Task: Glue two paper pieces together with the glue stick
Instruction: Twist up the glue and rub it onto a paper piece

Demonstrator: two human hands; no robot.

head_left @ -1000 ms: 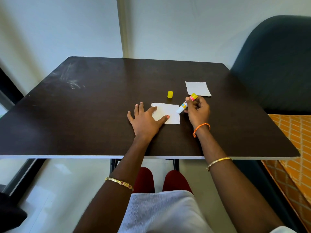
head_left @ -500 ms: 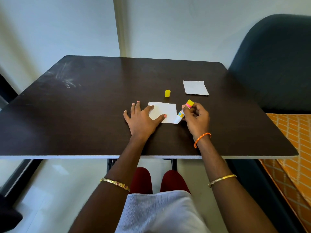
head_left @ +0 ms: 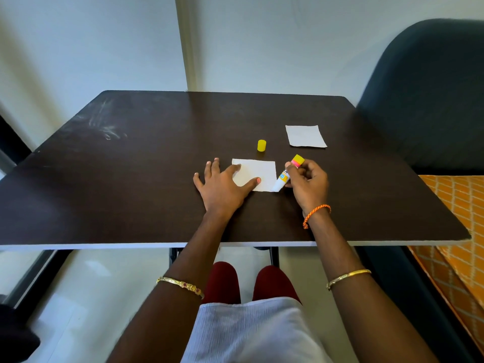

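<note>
A white paper square (head_left: 259,172) lies on the dark table (head_left: 131,179). My left hand (head_left: 222,186) rests flat on its left part, fingers spread, pinning it down. My right hand (head_left: 309,183) grips the uncapped glue stick (head_left: 286,175), tilted, with its white tip touching the paper's near right corner. The stick's yellow end points up and away. The yellow cap (head_left: 261,145) stands on the table just beyond the paper. A second white paper square (head_left: 305,136) lies farther back to the right, apart from everything.
A dark upholstered chair (head_left: 429,95) stands close against the table's right side, with an orange patterned cloth (head_left: 461,231) below it. A white wall runs behind the table. The near table edge crosses above my knees.
The glue stick's tip has slid down the paper's right edge from near its top to the near right corner. My left hand has stayed pressed on the paper.
</note>
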